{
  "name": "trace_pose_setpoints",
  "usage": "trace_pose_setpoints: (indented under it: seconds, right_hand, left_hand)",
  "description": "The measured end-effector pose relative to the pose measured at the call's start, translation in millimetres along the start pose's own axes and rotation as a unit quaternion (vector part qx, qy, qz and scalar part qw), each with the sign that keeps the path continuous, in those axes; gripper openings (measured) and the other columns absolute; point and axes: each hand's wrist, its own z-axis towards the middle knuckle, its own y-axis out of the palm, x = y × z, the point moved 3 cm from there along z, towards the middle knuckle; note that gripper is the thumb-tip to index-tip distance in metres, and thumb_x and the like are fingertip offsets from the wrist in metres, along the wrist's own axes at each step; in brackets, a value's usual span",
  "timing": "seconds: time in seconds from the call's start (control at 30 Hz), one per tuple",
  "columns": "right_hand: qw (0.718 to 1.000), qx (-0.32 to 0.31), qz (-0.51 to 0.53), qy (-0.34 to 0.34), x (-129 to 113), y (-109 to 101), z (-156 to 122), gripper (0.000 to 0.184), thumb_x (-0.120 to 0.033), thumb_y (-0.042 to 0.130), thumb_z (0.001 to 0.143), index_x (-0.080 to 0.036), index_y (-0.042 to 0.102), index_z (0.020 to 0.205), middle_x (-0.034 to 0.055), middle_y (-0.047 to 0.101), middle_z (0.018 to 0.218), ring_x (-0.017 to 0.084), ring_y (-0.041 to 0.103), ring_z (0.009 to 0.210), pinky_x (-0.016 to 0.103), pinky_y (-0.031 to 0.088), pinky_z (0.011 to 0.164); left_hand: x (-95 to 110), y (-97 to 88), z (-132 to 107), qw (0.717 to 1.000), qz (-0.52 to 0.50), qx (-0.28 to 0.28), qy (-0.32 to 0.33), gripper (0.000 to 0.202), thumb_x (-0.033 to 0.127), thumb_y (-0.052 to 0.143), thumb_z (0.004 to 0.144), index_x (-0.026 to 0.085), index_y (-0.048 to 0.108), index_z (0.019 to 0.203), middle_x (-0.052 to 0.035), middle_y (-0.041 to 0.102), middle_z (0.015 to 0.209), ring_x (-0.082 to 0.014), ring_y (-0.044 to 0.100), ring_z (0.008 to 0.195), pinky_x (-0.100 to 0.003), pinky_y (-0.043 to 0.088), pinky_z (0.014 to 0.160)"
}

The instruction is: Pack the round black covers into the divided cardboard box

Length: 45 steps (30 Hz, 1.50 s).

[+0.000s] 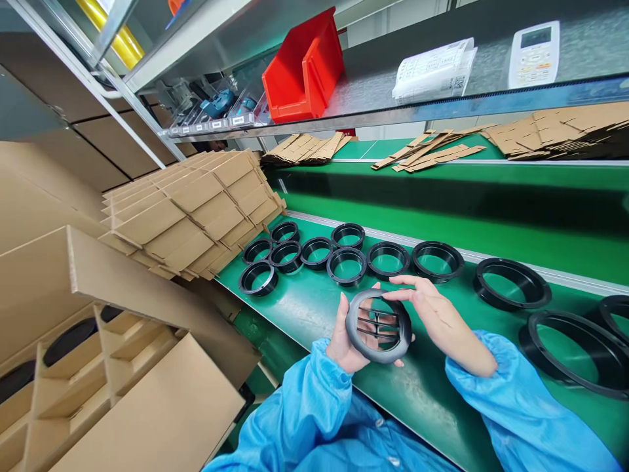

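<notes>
At the far left an open cardboard box (pixel 122 367) with paper dividers is standing below the table edge, and dark round parts are lying in some of its cells. Behind it a stack of flat cardboard sheets (pixel 196 210) is leaning over the corner of the green table (pixel 314 308).

On the table a group of black rings (pixel 346 265) is lying in two short rows, close to each other, some touching.

In front of these rings the left hand (pixel 344 337) is holding a round black grille (pixel 378 326) above the table. The fingers are curling behind the grille and the thumb is pressing on its left rim, so the grille is standing nearly upright, with its face toward the camera. The right hand (pixel 435 314) is touching the upper right rim of the same grille; its fingers are grasping the edge lightly, and the palm is staying open. Both arms are wearing blue sleeves (pixel 515 406).

To the right, bigger black rings (pixel 511 283) are lying apart from each other. On the shelf above, a red bin (pixel 302 69), a folded paper (pixel 435 69) and a white remote (pixel 534 54) are resting.
</notes>
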Motion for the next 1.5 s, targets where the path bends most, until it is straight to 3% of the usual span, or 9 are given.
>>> trace_pose_setpoints:
  seconds: [0.27, 0.37, 0.5, 0.67, 0.8, 0.93, 1.2, 1.37, 1.5]
  right_hand:
    - [0.948, -0.083, -0.276, -0.131, -4.1, 64.0, -8.4, 0.066, -0.049, 0.058, 0.095, -0.002, 0.052, 0.14, 0.0212, 0.035, 0.156, 0.037, 0.02, 0.146, 0.059, 0.03, 0.12]
    - [0.952, -0.111, -0.275, -0.081, -2.1, 66.2, -6.4, 0.081, -0.06, 0.072, 0.083, -0.007, 0.052, 0.141, 0.024, 0.023, 0.16, 0.04, 0.014, 0.149, 0.06, 0.021, 0.122]
    - [0.958, -0.147, -0.243, -0.025, -0.1, 56.2, -7.9, 0.128, -0.069, 0.084, 0.062, -0.019, 0.018, 0.159, 0.0283, 0.012, 0.161, 0.046, 0.014, 0.148, 0.064, 0.024, 0.117]
    - [0.955, -0.009, -0.297, 0.02, 4.7, -12.2, -35.2, 0.124, -0.066, 0.085, 0.058, -0.026, 0.024, 0.158, 0.0199, 0.033, 0.148, 0.038, 0.039, 0.132, 0.054, 0.038, 0.11]
    - [0.841, 0.203, -0.476, 0.154, 36.3, -115.1, -82.7, 0.104, -0.066, 0.073, 0.072, -0.021, 0.031, 0.156, 0.0241, 0.033, 0.145, 0.045, 0.036, 0.13, 0.061, 0.038, 0.104]
    - [0.764, 0.19, -0.566, 0.243, 78.7, -158.5, -119.9, 0.1, -0.071, 0.069, 0.074, -0.016, 0.039, 0.152, 0.0268, 0.037, 0.141, 0.047, 0.039, 0.128, 0.063, 0.037, 0.103]
    - [0.773, 0.117, -0.595, 0.188, 73.3, -91.2, -135.4, 0.09, -0.076, 0.043, 0.089, -0.016, 0.033, 0.155, 0.0271, 0.037, 0.148, 0.042, 0.04, 0.134, 0.065, 0.034, 0.107]
    - [0.789, 0.188, -0.572, 0.124, 33.1, -104.3, -126.1, 0.08, -0.06, 0.028, 0.099, -0.008, 0.017, 0.159, 0.0216, 0.013, 0.164, 0.038, 0.012, 0.151, 0.063, 0.023, 0.117]
    - [0.827, 0.188, -0.506, 0.157, 44.1, -94.6, -130.7, 0.092, -0.075, 0.028, 0.09, -0.004, 0.045, 0.147, 0.0283, 0.035, 0.153, 0.044, 0.032, 0.143, 0.071, 0.029, 0.11]
  left_hand:
    - [17.8, -12.3, 3.2, 0.962, -0.087, 0.246, 0.08, 0.051, 0.062, 0.053, 0.094, 0.016, 0.071, 0.107, -0.0088, 0.075, 0.102, -0.0263, 0.07, 0.101, -0.04, 0.056, 0.094]
    - [12.3, -12.1, 3.2, 0.959, -0.053, 0.27, 0.059, 0.05, 0.058, 0.05, 0.096, 0.016, 0.068, 0.117, -0.0104, 0.074, 0.109, -0.0288, 0.068, 0.11, -0.042, 0.052, 0.101]
    - [-4.6, -2.3, 8.1, 0.973, 0.018, 0.231, 0.013, 0.055, 0.055, 0.054, 0.096, 0.019, 0.057, 0.138, -0.0119, 0.071, 0.12, -0.0321, 0.063, 0.119, -0.045, 0.049, 0.106]
    - [-24.9, 21.0, 15.4, 0.985, 0.076, 0.111, -0.112, 0.074, 0.071, 0.047, 0.092, 0.033, 0.032, 0.154, -0.0127, 0.064, 0.132, -0.0345, 0.061, 0.122, -0.053, 0.048, 0.103]
    - [-31.8, 14.6, 24.1, 0.976, 0.139, 0.085, -0.146, 0.076, 0.072, 0.041, 0.093, 0.032, 0.024, 0.155, -0.0172, 0.061, 0.133, -0.0341, 0.062, 0.119, -0.052, 0.047, 0.101]
    - [-39.4, -9.4, 32.7, 0.968, 0.155, 0.119, -0.158, 0.068, 0.061, 0.039, 0.099, 0.02, 0.033, 0.151, -0.0197, 0.062, 0.13, -0.0292, 0.064, 0.114, -0.046, 0.047, 0.102]
    - [-42.2, -19.3, 22.6, 0.974, 0.122, 0.128, -0.14, 0.049, 0.048, 0.049, 0.099, 0.012, 0.055, 0.131, -0.017, 0.066, 0.116, -0.0256, 0.067, 0.102, -0.039, 0.051, 0.093]
    - [-41.6, -27.4, 27.4, 0.98, 0.105, 0.1, -0.134, 0.045, 0.048, 0.051, 0.099, 0.011, 0.061, 0.123, -0.0166, 0.068, 0.113, -0.0259, 0.067, 0.102, -0.041, 0.05, 0.095]
    - [-58.9, -34.6, 27.4, 0.986, 0.089, 0.081, -0.112, 0.046, 0.051, 0.053, 0.096, 0.013, 0.067, 0.117, -0.0166, 0.068, 0.11, -0.0277, 0.068, 0.102, -0.053, 0.042, 0.106]
